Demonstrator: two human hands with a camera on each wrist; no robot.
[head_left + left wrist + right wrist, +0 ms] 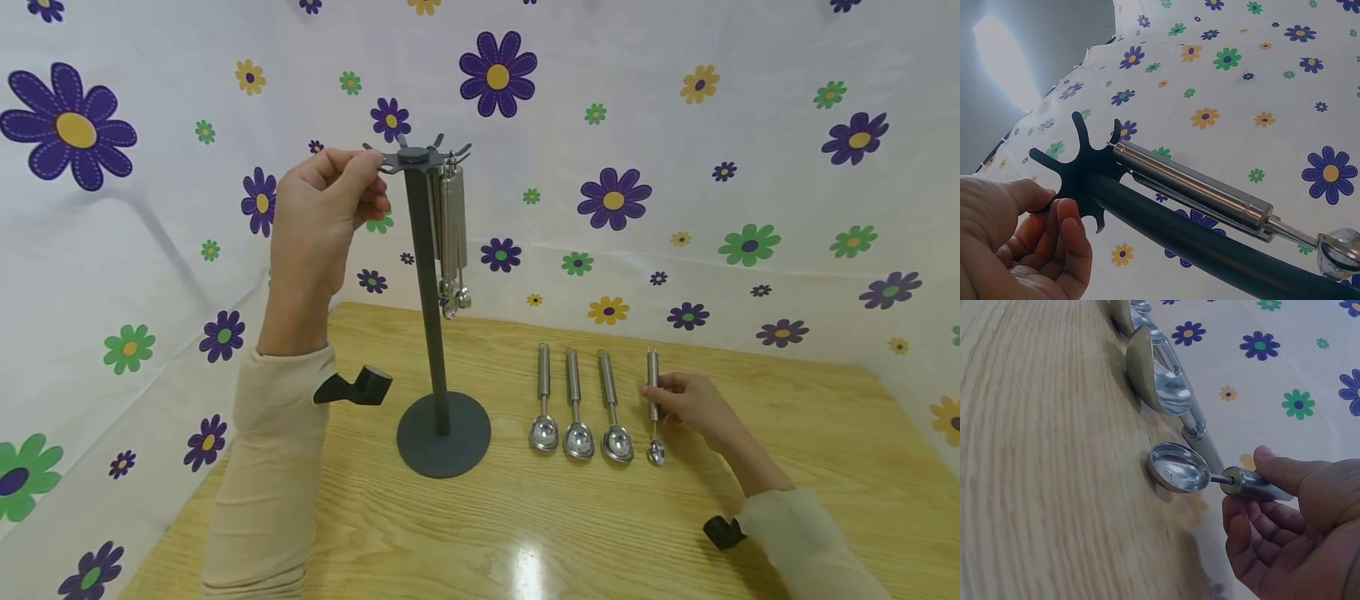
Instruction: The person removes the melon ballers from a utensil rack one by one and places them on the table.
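My left hand (322,204) pinches one arm of the dark star-shaped top (413,156) of an upright utensil stand (427,283), between thumb and fingers. Several steel utensils (450,225) with small bowls hang from hooks at the right of that top. At the far right, my right hand (693,408) holds a small steel melon baller (1179,467) by its handle. Its bowl is low over the wooden table; I cannot tell if it touches. Left of it lie three larger steel ice cream scoops, the closest (617,442) a short way off, bowls toward me.
The stand's round dark base (444,454) rests on the light wooden table (420,533). A white cloth (555,250) printed with flowers rises behind and at the sides. Each sleeve carries a small black wrist camera, the left one (371,385) near the stand's post.
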